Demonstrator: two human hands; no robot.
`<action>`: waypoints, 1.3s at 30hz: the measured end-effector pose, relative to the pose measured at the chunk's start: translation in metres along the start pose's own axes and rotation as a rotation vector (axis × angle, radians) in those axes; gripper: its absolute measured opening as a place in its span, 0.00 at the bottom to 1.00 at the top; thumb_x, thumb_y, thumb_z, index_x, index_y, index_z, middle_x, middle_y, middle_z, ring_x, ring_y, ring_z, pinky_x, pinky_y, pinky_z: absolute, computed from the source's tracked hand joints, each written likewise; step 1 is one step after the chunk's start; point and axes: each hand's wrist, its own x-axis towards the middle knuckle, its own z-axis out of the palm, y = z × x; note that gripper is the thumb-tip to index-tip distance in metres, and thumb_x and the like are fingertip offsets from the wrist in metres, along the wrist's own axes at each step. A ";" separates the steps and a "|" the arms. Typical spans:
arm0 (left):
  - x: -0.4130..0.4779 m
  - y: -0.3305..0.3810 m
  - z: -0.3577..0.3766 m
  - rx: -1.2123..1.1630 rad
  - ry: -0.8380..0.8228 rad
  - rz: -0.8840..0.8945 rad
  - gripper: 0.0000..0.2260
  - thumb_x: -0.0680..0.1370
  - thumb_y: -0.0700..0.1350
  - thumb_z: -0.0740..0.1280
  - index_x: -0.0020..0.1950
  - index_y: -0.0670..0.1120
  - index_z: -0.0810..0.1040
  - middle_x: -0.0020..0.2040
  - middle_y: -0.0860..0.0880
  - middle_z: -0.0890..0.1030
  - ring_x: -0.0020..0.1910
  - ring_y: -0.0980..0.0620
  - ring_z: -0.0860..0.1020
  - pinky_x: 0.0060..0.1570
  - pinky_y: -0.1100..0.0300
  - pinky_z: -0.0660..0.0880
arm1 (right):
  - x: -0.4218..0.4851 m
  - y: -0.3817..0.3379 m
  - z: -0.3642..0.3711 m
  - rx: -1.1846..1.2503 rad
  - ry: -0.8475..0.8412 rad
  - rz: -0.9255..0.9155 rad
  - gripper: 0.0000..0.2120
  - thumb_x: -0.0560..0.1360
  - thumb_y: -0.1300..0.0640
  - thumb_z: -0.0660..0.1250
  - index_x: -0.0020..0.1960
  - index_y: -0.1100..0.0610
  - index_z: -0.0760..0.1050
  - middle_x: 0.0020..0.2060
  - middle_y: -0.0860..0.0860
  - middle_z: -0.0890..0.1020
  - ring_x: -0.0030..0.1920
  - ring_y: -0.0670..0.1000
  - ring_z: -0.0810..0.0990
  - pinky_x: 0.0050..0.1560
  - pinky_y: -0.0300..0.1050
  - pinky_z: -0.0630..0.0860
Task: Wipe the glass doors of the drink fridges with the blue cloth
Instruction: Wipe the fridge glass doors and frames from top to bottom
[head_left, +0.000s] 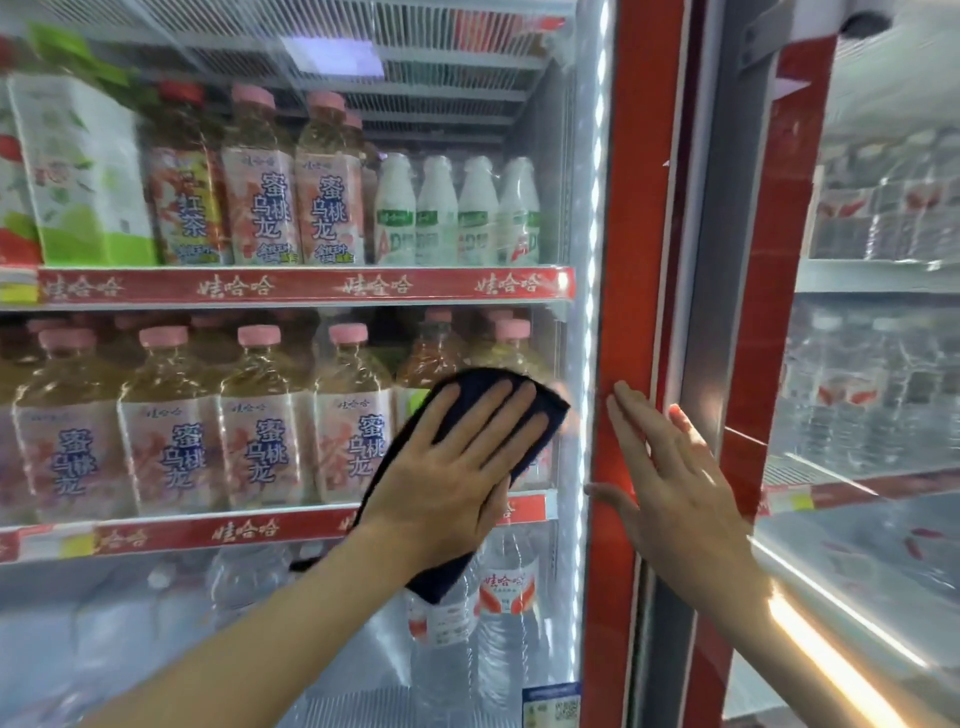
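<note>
Cloth, dark blue, pressed flat against glass door of left drink fridge, near door's right edge at level of middle shelf. Left hand lies on cloth, palm down, fingers straight and spread a little, not clenched; it pins cloth to glass rather than pinching it. Cloth edges show above fingertips and to their right; a loose corner hangs below wrist, over water bottles on bottom shelf.

Right hand open and empty, fingers extended, flat against red door frame just right of cloth; thumb points left toward lit white strip running down door edge. Whether palm fully touches frame, cannot tell. Both forearms bare, coming in from bottom of view.

Behind glass: top shelf holds green and white carton at left, pink-capped tea bottles in middle, small white bottles at right. Middle shelf packed with same pink-capped peach tea bottles, one partly hidden by cloth and hand. Red shelf strips with white characters run along shelf fronts; yellow price tag on lower strip at left. Small blue sticker with QR code at bottom right corner of door.

Right of frame, grey post, then second fridge door with red edge; clear water bottles blurred behind its glass. Bright light reflection streaks across lower right.
</note>
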 end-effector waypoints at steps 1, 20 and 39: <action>-0.013 0.012 0.004 0.008 -0.039 0.064 0.29 0.84 0.51 0.54 0.85 0.47 0.54 0.85 0.45 0.52 0.84 0.45 0.51 0.81 0.40 0.43 | 0.001 -0.001 -0.002 0.011 -0.009 0.003 0.40 0.76 0.45 0.71 0.81 0.61 0.61 0.81 0.54 0.63 0.80 0.51 0.62 0.77 0.60 0.65; 0.040 0.042 0.011 -0.071 0.049 -0.092 0.28 0.84 0.50 0.53 0.84 0.46 0.55 0.84 0.43 0.55 0.84 0.44 0.53 0.81 0.38 0.47 | -0.016 0.050 -0.005 -0.179 -0.020 -0.038 0.41 0.81 0.36 0.57 0.80 0.67 0.60 0.81 0.60 0.61 0.81 0.59 0.60 0.80 0.61 0.59; 0.095 0.037 0.003 -0.038 0.073 -0.122 0.28 0.84 0.50 0.54 0.84 0.45 0.57 0.84 0.41 0.55 0.84 0.43 0.53 0.81 0.37 0.47 | -0.034 0.032 -0.009 0.107 0.024 0.191 0.38 0.72 0.73 0.67 0.80 0.67 0.60 0.83 0.60 0.54 0.83 0.58 0.52 0.79 0.62 0.61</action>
